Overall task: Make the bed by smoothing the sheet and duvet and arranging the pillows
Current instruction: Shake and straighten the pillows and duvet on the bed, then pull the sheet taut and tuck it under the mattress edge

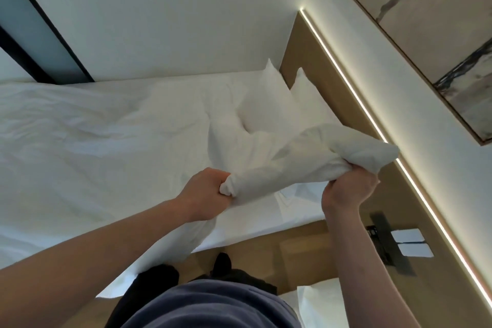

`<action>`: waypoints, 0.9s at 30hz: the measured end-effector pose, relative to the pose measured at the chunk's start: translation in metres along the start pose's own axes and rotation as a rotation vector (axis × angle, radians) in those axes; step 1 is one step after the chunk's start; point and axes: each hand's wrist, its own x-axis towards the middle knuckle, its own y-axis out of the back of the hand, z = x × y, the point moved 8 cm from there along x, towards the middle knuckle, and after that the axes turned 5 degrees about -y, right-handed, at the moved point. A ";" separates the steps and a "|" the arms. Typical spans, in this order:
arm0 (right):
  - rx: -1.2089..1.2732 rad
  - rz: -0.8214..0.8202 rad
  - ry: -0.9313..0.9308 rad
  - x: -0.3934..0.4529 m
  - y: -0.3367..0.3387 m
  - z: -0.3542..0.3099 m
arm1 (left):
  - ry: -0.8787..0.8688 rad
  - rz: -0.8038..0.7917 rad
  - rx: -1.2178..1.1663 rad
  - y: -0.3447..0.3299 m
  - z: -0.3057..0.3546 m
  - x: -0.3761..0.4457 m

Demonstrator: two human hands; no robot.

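Head view: you hold the duvet's top edge bunched over the bed (80, 128), near the pillows (266, 104).
Left hand (210, 192) and right hand (348, 189) each have fingers curled tight round the duvet (287, 160). Spread your hands wider, draw it taut, then lay it flat just short of the pillows so no folds stay trapped.

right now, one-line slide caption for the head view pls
Both hands, left and right, grip a bunched white duvet edge above the bed, two pillows against the headboard.
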 end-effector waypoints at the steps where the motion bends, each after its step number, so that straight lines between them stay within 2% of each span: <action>1: -0.067 0.012 -0.052 0.001 0.005 0.012 | 0.016 -0.011 0.009 -0.003 -0.006 -0.002; 5: -0.114 -0.006 -0.269 -0.006 0.017 0.056 | 0.051 -0.039 0.034 -0.007 -0.032 -0.007; 9: -0.086 -0.047 -0.305 -0.011 0.004 0.070 | 0.090 0.023 0.027 0.000 -0.062 -0.013; 12: -0.024 -0.127 -0.296 -0.016 -0.033 0.070 | 0.154 0.079 0.144 0.001 -0.098 -0.022; 16: 0.164 -0.183 -0.303 -0.020 -0.089 0.070 | 0.461 0.087 0.413 0.004 -0.186 -0.066; 19: 0.228 -0.211 -0.345 -0.024 -0.114 0.079 | 0.669 0.032 0.412 0.006 -0.238 -0.113; 21: 0.215 -0.243 -0.384 -0.032 -0.126 0.092 | 0.696 -0.019 0.316 -0.001 -0.242 -0.123; 24: 0.180 -0.274 -0.429 -0.051 -0.150 0.115 | 0.632 -0.162 0.140 -0.027 -0.217 -0.103; 26: 0.170 -0.281 -0.451 -0.065 -0.170 0.126 | 0.590 -0.239 0.115 -0.045 -0.192 -0.079; 27: 0.167 -0.275 -0.455 -0.071 -0.180 0.129 | 0.602 -0.223 0.120 -0.049 -0.185 -0.068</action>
